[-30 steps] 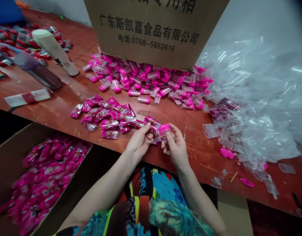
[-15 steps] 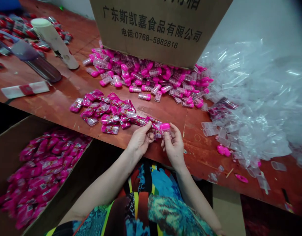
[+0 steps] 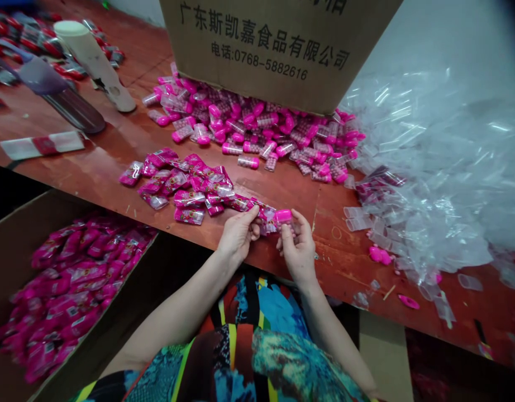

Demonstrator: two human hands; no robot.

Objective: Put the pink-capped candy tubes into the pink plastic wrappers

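My right hand (image 3: 297,243) is closed on a small clear candy tube with a pink cap (image 3: 282,216), small beads showing inside. Just left of it, the fingers of my left hand (image 3: 241,231) pinch a pink printed wrapper (image 3: 266,219); its lower part is partly hidden by my fingers. The tube's side lies close against the wrapper, and I cannot tell whether it is inside. Several wrapped pink packets (image 3: 190,198) lie in a loose pile to the left of my hands. Beyond them spreads a heap of pink-capped tubes (image 3: 257,125).
A cardboard box (image 3: 261,61) stands behind the tubes. Clear empty tubes (image 3: 442,195) are heaped at right. A purple-topped bottle (image 3: 60,95), a white bottle (image 3: 94,64) and a white strip (image 3: 43,146) lie at left. Below the table edge, a carton (image 3: 106,318) holds pink packets.
The view has shifted slightly. My hands stay in nearly the same pose, with the capped tube and the wrapper still between them.
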